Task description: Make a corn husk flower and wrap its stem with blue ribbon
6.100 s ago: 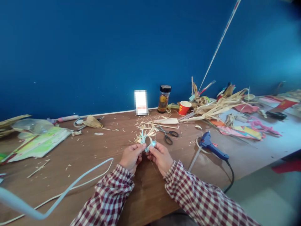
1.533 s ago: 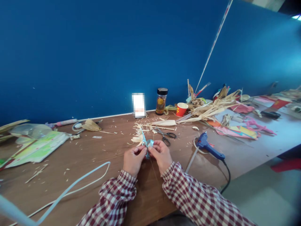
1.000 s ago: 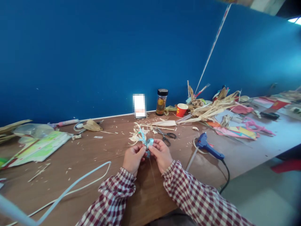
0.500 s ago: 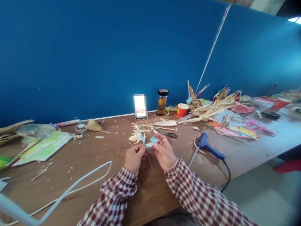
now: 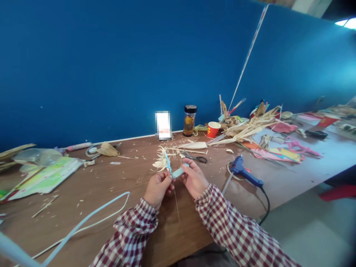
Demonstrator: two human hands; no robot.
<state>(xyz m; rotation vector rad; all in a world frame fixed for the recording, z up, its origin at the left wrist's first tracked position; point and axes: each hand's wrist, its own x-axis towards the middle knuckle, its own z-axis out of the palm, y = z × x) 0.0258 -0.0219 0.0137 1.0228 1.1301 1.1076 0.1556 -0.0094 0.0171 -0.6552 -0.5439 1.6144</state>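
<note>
My left hand (image 5: 158, 188) pinches the base of a flower-like piece made of pale curled husk (image 5: 160, 163), its stem partly covered in light blue. From that stem a short light blue strip (image 5: 178, 172) stretches across to my right hand (image 5: 195, 180), whose thumb and fingers are closed on its far end. Below the fingers a thin pale fibre or wire (image 5: 177, 207) hangs down. The fingertips hide the exact spot where strip and stem meet. Just behind my right hand lie dark-handled scissors (image 5: 201, 159).
To the right rests a blue glue gun (image 5: 246, 172) with its black cord. A lidded jar (image 5: 189, 120), a red paper cup (image 5: 213, 129) and heaped dry husks (image 5: 250, 124) stand behind. At left are a white cable (image 5: 91, 222) and a green-patterned sheet (image 5: 50, 176).
The blue strip now shows longer and flatter between my hands, and my right fingers have shifted slightly along it. The whole view has moved a little.
</note>
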